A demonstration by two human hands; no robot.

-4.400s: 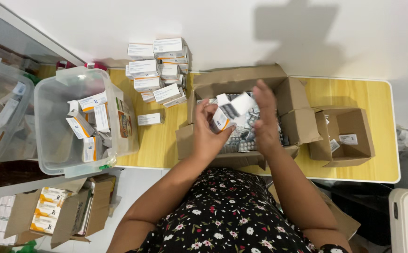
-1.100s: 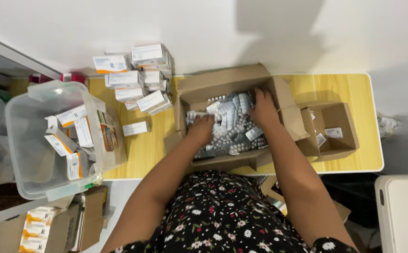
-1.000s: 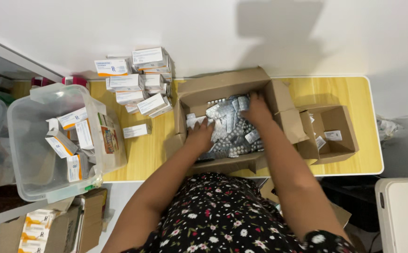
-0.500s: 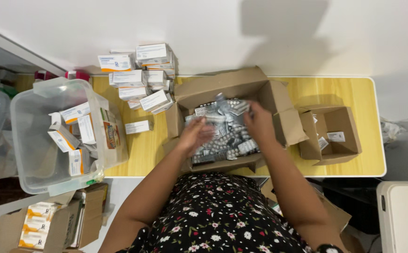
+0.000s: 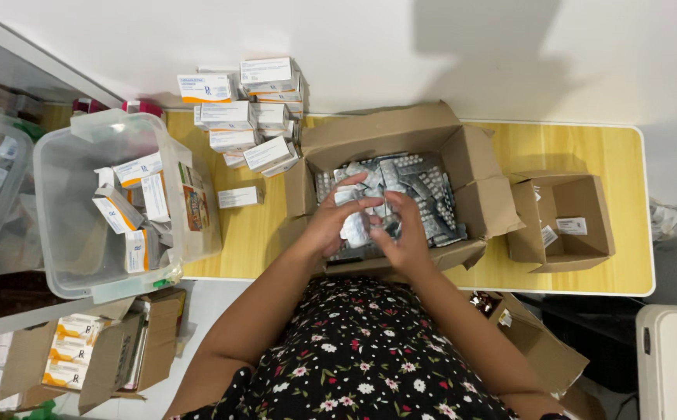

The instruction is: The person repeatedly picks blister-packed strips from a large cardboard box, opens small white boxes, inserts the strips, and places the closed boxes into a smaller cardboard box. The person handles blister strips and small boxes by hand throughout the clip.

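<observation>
Both hands, left [image 5: 331, 225] and right [image 5: 404, 233], close around a bundle of blister packs [image 5: 356, 225] above the open cardboard box [image 5: 385, 132] on the tabletop [image 5: 509, 148]. The packs look light, stiff and slippery, best gripped by their edges.

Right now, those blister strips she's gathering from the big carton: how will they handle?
The blister strips look thin and foil-shiny, so probably light and slippery. Both hands, left hand and right hand, clasp the bundle, suggesting it fans apart easily. Likely slightly flexible.

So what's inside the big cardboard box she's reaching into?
The big cardboard box holds a heap of silvery blister packs. Both hands, left hand and right hand, cover the middle; the bottom is hidden.
</observation>
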